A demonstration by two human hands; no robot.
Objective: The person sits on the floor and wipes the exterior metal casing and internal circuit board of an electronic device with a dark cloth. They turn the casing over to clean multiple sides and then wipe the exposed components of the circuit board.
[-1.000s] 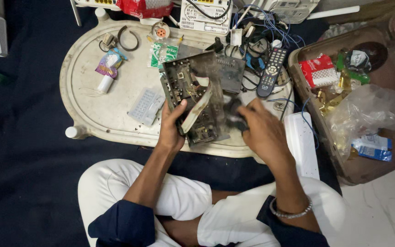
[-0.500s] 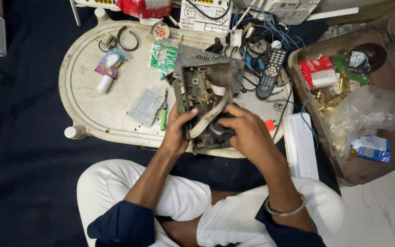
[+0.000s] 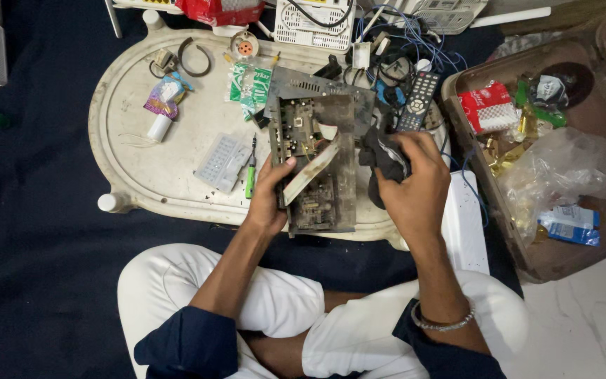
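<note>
A dusty brown circuit board (image 3: pixel 317 151) in a metal chassis lies on the white oval tray table (image 3: pixel 135 154), with a flat grey ribbon cable (image 3: pixel 310 172) across it. My left hand (image 3: pixel 269 196) grips the board's left edge, thumb on top. My right hand (image 3: pixel 415 186) is just right of the board, closed on a dark crumpled cloth (image 3: pixel 381 158).
A green screwdriver (image 3: pixel 250 175) and a pale keypad panel (image 3: pixel 224 161) lie left of the board. A black remote (image 3: pixel 419 98), tangled wires (image 3: pixel 387 56) and green packets (image 3: pixel 250 84) sit behind. An open brown case (image 3: pixel 562 260) with bags stands right. Dark cloth covers the floor.
The board has turned and now lies straighter on the table. My right hand has come off the board and moved right with the dark cloth in it.
</note>
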